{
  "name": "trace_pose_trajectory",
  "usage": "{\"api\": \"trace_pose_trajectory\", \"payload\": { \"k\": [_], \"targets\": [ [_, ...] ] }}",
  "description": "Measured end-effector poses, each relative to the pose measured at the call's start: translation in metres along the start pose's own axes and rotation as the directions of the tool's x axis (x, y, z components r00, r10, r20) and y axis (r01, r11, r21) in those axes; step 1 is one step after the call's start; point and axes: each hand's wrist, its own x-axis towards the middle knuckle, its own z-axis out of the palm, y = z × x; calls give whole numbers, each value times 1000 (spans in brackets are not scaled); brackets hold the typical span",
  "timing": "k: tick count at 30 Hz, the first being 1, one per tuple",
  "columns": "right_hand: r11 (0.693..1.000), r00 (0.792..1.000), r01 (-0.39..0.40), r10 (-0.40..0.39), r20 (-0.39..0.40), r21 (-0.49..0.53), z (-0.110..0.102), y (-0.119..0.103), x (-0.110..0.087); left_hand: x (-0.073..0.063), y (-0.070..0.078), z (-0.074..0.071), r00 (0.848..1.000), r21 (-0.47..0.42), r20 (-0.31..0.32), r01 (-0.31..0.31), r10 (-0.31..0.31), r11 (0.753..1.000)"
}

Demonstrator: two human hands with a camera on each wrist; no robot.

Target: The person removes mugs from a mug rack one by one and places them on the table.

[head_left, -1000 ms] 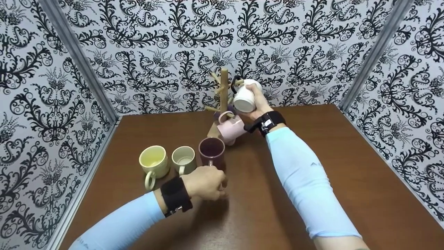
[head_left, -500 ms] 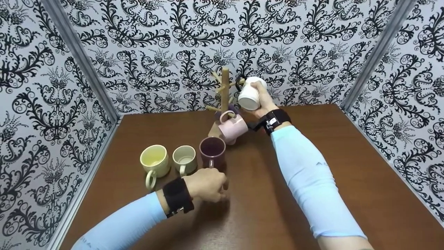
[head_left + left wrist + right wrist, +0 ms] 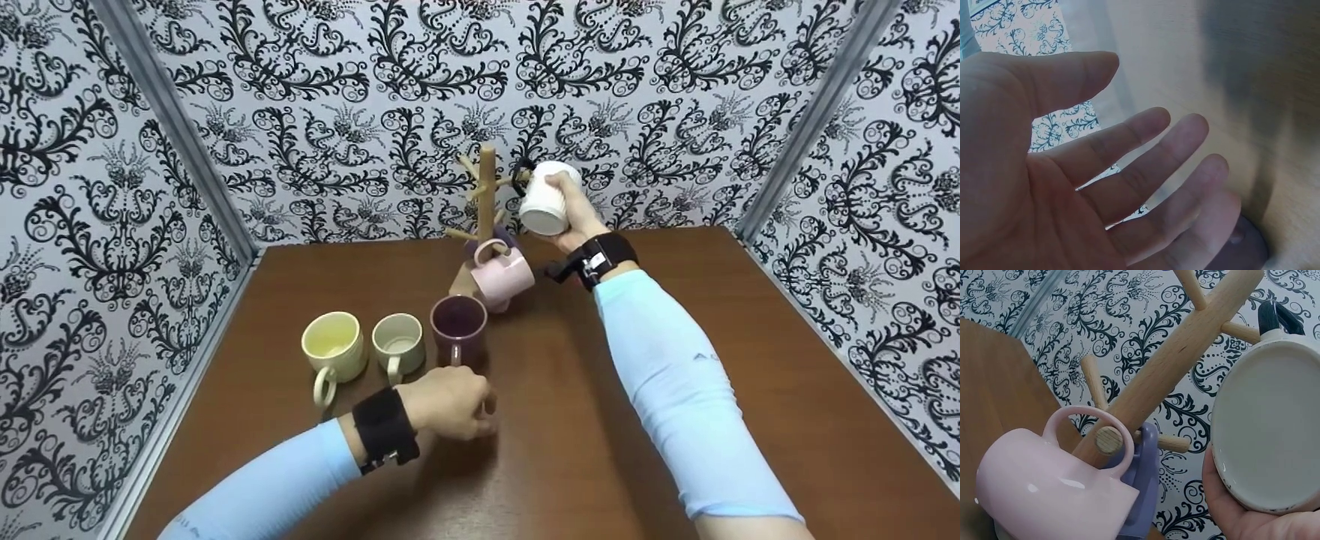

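My right hand grips a white mug around its body, tilted, its base toward me. The mug's black handle is at the tip of an upper peg of the wooden mug tree; I cannot tell whether the peg passes through it. Lower on the tree hang a pink mug by its handle and a purple mug, partly hidden behind it. My left hand hovers before a dark plum mug, fingers loosely bent and holding nothing, as the left wrist view confirms.
Left of the plum mug stand a grey-green mug and a yellow mug, upright with handles toward me. Other bare pegs stick out of the tree's left side. Patterned walls close off the brown table at the back and sides.
My right hand has shifted a little to the right and slightly up with the white mug. The left hand has barely moved.
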Motion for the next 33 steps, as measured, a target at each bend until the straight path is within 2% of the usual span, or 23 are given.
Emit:
{"api": "trace_pose_trajectory", "payload": {
  "k": [8, 17, 29, 33],
  "targets": [
    [996, 999, 49, -48, 18, -81, -3, -9, -10, 4, -4, 5, 999, -1, -36, -14, 14, 1000],
    [968, 987, 143, -122, 108, -205, -6, -9, -20, 7, -11, 14, 989, -46, -138, -59, 52, 997],
    [946, 961, 238, -197, 192, -219, -3, -2, -38, 9, -13, 19, 982, -147, -188, -59, 31, 987],
    [928, 955, 274, -232, 185, -252, 0, 2, -42, 12, -14, 20, 979, -166, -203, -71, 36, 984]
  ]
}}
